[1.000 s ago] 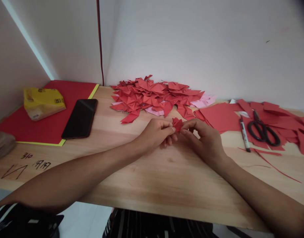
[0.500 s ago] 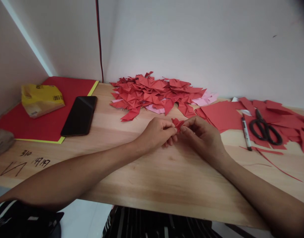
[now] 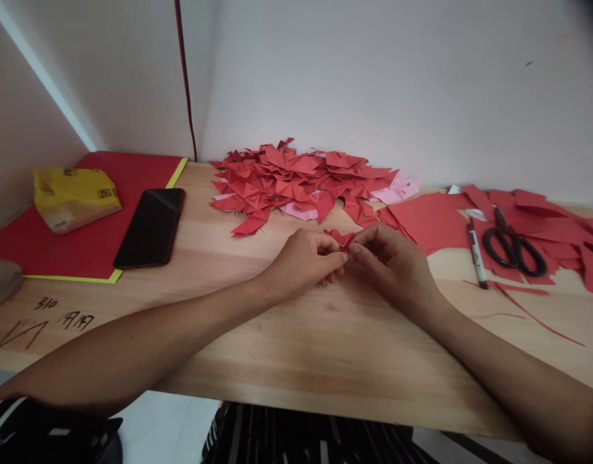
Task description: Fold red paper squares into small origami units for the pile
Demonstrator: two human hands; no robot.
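Observation:
A small folded piece of red paper (image 3: 342, 238) is pinched between both hands above the wooden table, its upper edge showing pointed creases. My left hand (image 3: 309, 258) grips its left side with thumb and fingers closed. From the right, my right hand (image 3: 393, 261) holds the other side between thumb and fingertips. The lower part of the paper is hidden by the fingers. Just beyond the hands lies a heap of folded red paper pieces (image 3: 287, 180), with some pink paper (image 3: 398, 188) among and beside them.
Flat red paper sheets (image 3: 427, 219), black-handled scissors (image 3: 514, 248), a marker (image 3: 477, 254) and thin red strips (image 3: 538, 316) lie on the right. On the left are a phone (image 3: 150, 227), a large red sheet (image 3: 146, 169) and a yellow package (image 3: 77, 198). A wall stands behind the table (image 3: 296, 361).
The camera view has shifted slightly. Both hands keep their pinch, and the folded red paper has turned a little, showing a wider, notched upper edge.

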